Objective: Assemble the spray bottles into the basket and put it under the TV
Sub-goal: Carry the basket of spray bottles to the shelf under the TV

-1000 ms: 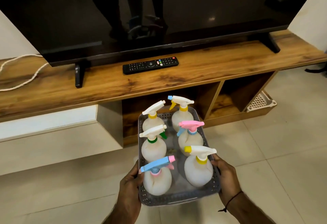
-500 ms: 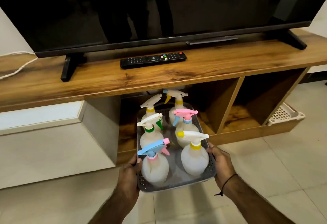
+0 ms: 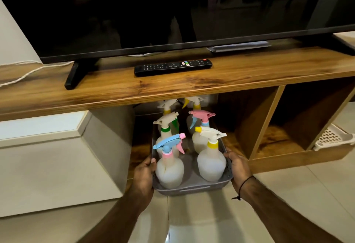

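this is a home living room. a large black flat-screen tv [image 3: 172, 12] stands on its feet on a long wood-grain tv unit [image 3: 192, 83], with a black remote control [image 3: 172, 65] lying just in front of the screen. the unit has open cubbies below and a cream cabinet block [image 3: 57, 166] at one end. glossy pale floor tiles [image 3: 288, 194] cover the floor, and a white twisted cable [image 3: 23, 70] trails across the top.

Tabletop: long wood-grain TV stand top [image 3: 249, 73].
On it: black flat-screen TV [image 3: 153, 12] on black feet, slim black remote control [image 3: 172, 67], white twisted cord [image 3: 25, 70] at the left end.
Open shelf below: brown wooden compartments [image 3: 272, 141].
Floor: glossy pale tiles [image 3: 317, 194]; white perforated plastic basket [image 3: 334, 137] lies on them at right.
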